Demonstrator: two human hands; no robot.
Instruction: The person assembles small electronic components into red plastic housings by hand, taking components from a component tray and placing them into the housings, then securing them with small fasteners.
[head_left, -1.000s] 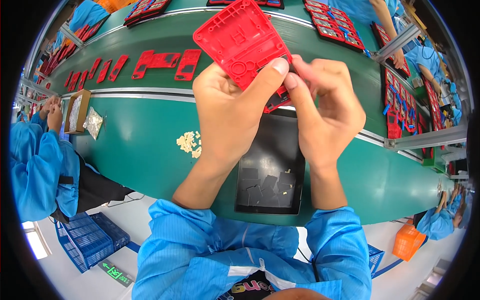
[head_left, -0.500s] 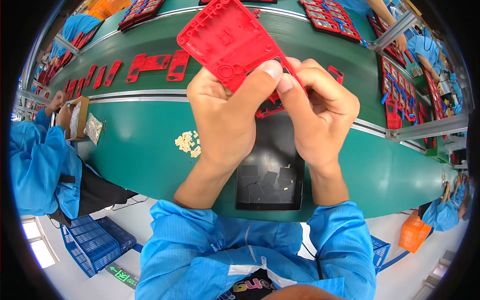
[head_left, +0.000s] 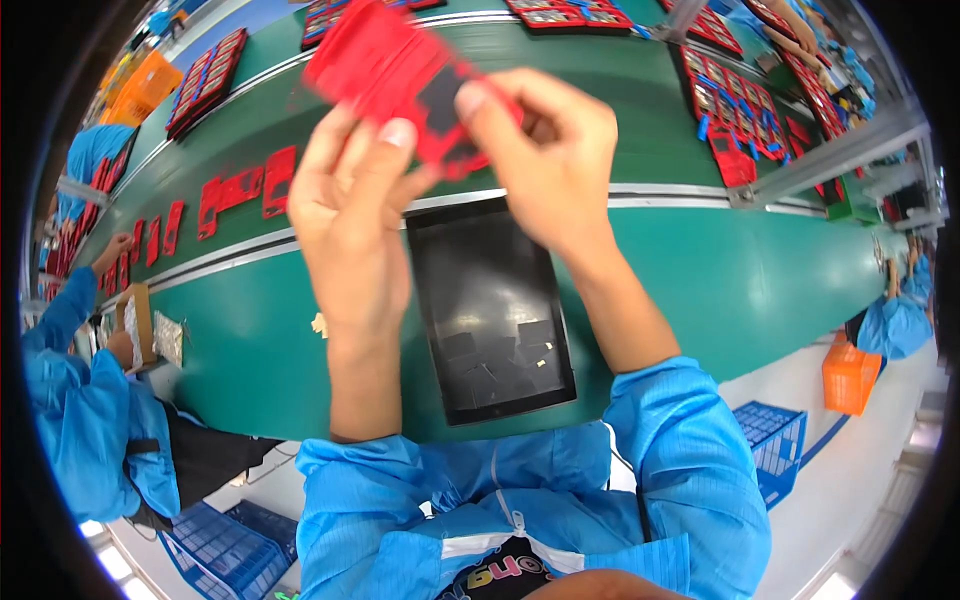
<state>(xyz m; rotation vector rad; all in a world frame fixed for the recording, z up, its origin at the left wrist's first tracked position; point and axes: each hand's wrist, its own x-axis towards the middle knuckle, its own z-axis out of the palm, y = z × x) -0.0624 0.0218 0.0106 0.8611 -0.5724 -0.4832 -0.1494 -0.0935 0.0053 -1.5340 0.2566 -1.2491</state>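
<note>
Both my hands hold a red plastic housing (head_left: pixel 375 62) above the green bench; motion blurs it. On its lower right part lies a flat black patch (head_left: pixel 440 100). My left hand (head_left: pixel 350 200) grips the housing's lower left side, thumb up against its edge. My right hand (head_left: pixel 550 150) is closed on the right side, thumb tip at the black patch, other fingers partly hidden behind. Below the hands sits a black tray (head_left: pixel 440 330) bearing several thin dark pieces (head_left: pixel 490 352) and a few tiny cream bits (head_left: pixel 544 362). Cream pieces (head_left: pixel 320 325) show beside my left forearm, which partly hides them.
Beyond a metal rail (head_left: pixel 640 196), several red housings (head_left: pixel 279 182) lie on the green belt. Trays of red parts (head_left: pixel 735 105) stand at the far right. A co-worker in a blue sleeve (head_left: pixel 65 300) sits at left, near a cardboard box (head_left: pixel 138 325). A metal post (head_left: pixel 840 160) slants at right.
The housing and both hands have shifted left, and the housing has tilted. My thumbs have moved apart, showing more of the black patch. The whole view has turned somewhat.
</note>
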